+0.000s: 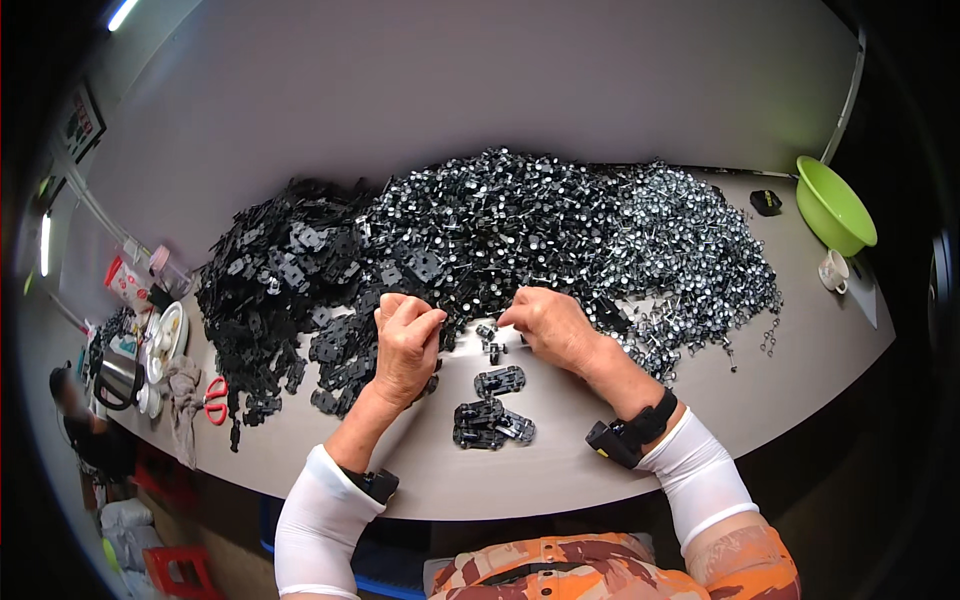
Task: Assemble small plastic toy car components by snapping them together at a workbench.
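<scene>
My left hand (407,345) is closed, thumb against its curled fingers, at the front of a heap of flat black plastic plates (265,270) that look like toy car bases. Across a small gap, my right hand (553,325) has its thumb and fingertips pinched together. What either hand holds is hidden or too small to name. Between them lie a few small wheel pieces (493,348). Closer to me, one car base with wheels (500,381) lies by itself, and several more bases (490,424) are stacked loosely below it.
Behind my hands rises a large heap of black and silver wheel pieces (480,220), running into shinier wheel-and-axle pieces (690,260). Red-handled scissors (215,402), a cloth (183,405) and a kettle (120,378) lie left. A green basin (835,210) and white mug (833,270) stand right.
</scene>
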